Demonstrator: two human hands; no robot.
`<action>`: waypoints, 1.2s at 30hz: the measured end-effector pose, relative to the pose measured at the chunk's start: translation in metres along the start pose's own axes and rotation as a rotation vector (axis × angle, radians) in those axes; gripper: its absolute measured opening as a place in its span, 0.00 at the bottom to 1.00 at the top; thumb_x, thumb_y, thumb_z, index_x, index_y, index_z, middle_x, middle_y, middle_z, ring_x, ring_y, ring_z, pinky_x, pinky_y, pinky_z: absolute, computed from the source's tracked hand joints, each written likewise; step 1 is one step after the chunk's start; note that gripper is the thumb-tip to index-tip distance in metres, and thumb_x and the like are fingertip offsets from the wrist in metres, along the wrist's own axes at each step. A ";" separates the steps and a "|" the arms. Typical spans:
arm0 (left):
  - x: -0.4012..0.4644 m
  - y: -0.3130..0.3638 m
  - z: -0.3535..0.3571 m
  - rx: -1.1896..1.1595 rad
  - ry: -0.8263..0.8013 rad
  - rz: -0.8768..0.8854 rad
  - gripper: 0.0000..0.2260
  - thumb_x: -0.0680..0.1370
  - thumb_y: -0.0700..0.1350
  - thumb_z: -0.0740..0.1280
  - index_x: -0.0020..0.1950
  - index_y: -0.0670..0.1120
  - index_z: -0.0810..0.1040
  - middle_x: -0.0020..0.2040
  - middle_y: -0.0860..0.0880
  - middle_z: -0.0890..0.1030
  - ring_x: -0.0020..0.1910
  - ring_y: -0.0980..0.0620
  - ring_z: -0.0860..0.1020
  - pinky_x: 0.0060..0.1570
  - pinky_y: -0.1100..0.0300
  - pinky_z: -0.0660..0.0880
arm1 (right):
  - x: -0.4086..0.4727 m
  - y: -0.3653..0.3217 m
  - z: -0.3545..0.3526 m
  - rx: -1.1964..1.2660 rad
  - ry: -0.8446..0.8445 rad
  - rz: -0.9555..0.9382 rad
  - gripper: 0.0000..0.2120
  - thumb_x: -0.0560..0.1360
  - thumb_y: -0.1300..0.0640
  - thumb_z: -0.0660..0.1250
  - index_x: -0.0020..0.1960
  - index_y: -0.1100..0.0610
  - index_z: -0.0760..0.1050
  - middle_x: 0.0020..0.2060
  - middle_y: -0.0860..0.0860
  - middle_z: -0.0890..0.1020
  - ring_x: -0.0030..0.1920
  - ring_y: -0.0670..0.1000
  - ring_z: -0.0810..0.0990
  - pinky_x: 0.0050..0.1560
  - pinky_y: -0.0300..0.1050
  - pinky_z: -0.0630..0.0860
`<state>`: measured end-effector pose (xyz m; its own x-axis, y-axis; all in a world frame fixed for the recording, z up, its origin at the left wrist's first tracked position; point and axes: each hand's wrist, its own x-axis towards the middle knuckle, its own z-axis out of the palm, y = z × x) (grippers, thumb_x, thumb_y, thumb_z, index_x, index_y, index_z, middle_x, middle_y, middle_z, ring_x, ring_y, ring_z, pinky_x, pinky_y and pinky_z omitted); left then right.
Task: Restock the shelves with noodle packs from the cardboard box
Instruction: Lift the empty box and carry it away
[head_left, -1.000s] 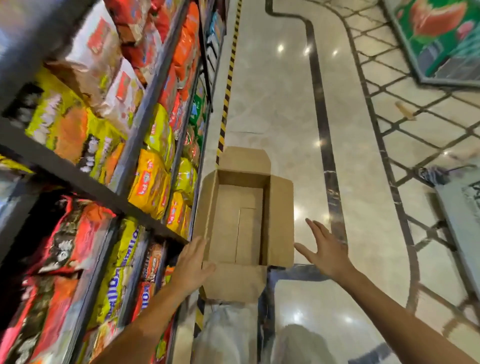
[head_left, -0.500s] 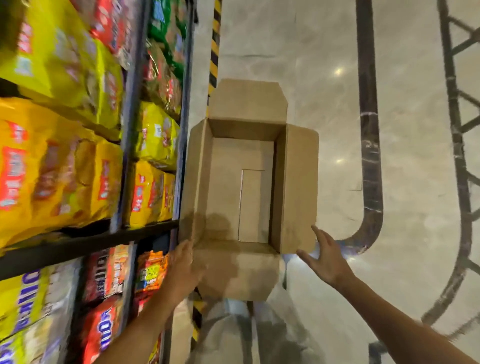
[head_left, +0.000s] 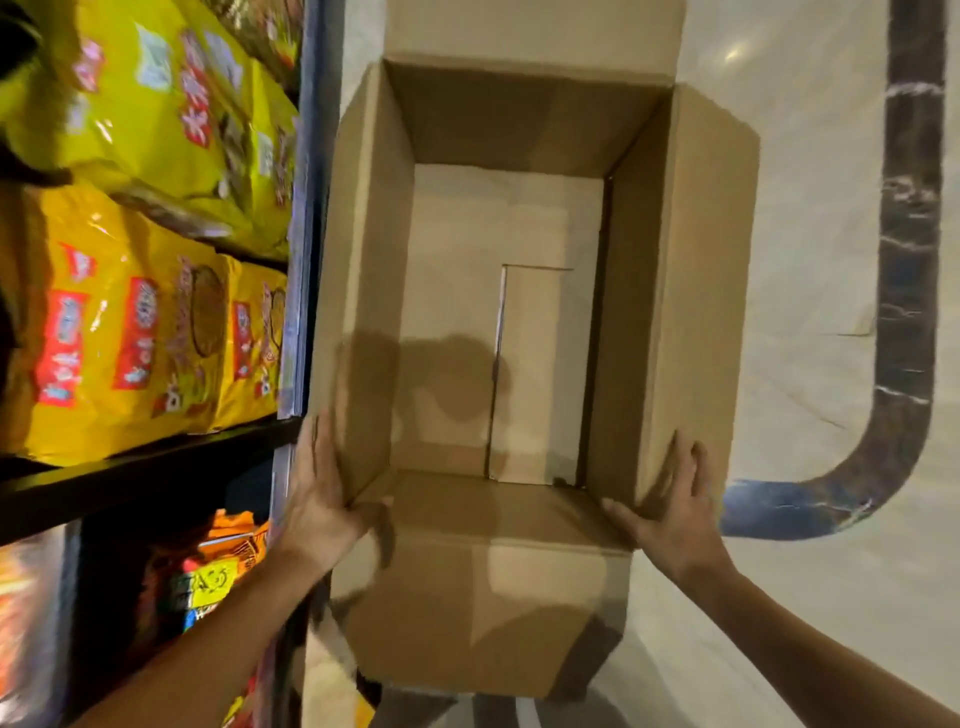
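Nearest the camera, both hands are at the near end of the open brown cardboard box (head_left: 498, 332), which sits on the pale marble floor (head_left: 810, 260) just beside the dark metal shelving (head_left: 298, 260). The left hand (head_left: 317, 499) lies with straight fingers flat against the box's left wall, thumb hooked at the near corner. The right hand (head_left: 680, 506) presses open-palmed against the right flap, fingers spread. Neither curls round anything.

Inside, the box shows only its bare bottom panels; no noodle packs appear in it, so it is probably empty and light. Corrugated walls should stay stiff under a squeeze from both sides, but the loose flaps will bend, so the firmer hold is low on the side walls or under the base.

Farther left, the glossy yellow noodle packs (head_left: 130, 332) stand packed on the shelf, with greenish-yellow ones (head_left: 166, 104) above, though blur hides their print. Such pouches look soft, slick and crushable.
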<state>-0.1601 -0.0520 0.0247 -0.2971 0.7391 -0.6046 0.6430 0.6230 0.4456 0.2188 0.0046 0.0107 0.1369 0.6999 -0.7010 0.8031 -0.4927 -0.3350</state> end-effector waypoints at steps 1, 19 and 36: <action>0.004 -0.005 0.008 -0.044 0.014 0.004 0.56 0.67 0.46 0.81 0.81 0.53 0.43 0.81 0.50 0.48 0.80 0.49 0.51 0.77 0.47 0.57 | 0.002 0.003 0.010 0.020 0.024 -0.017 0.60 0.66 0.37 0.76 0.80 0.45 0.36 0.80 0.50 0.43 0.79 0.59 0.49 0.76 0.63 0.56; 0.009 -0.025 0.044 -0.277 0.251 -0.105 0.39 0.77 0.31 0.66 0.79 0.62 0.57 0.62 0.56 0.76 0.62 0.44 0.78 0.57 0.60 0.71 | 0.012 0.004 0.038 0.332 -0.032 -0.048 0.50 0.74 0.68 0.70 0.78 0.36 0.44 0.72 0.47 0.67 0.70 0.51 0.68 0.70 0.52 0.66; -0.116 0.090 -0.104 -0.433 0.195 -0.073 0.37 0.70 0.33 0.62 0.78 0.56 0.64 0.71 0.54 0.75 0.70 0.52 0.73 0.69 0.53 0.69 | -0.119 -0.090 -0.137 0.331 -0.122 -0.233 0.44 0.69 0.66 0.58 0.80 0.44 0.47 0.74 0.45 0.62 0.74 0.48 0.63 0.75 0.53 0.60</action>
<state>-0.1409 -0.0546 0.2034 -0.4841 0.6980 -0.5276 0.2747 0.6937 0.6658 0.2094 0.0364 0.2105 -0.1123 0.7557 -0.6452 0.5720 -0.4818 -0.6639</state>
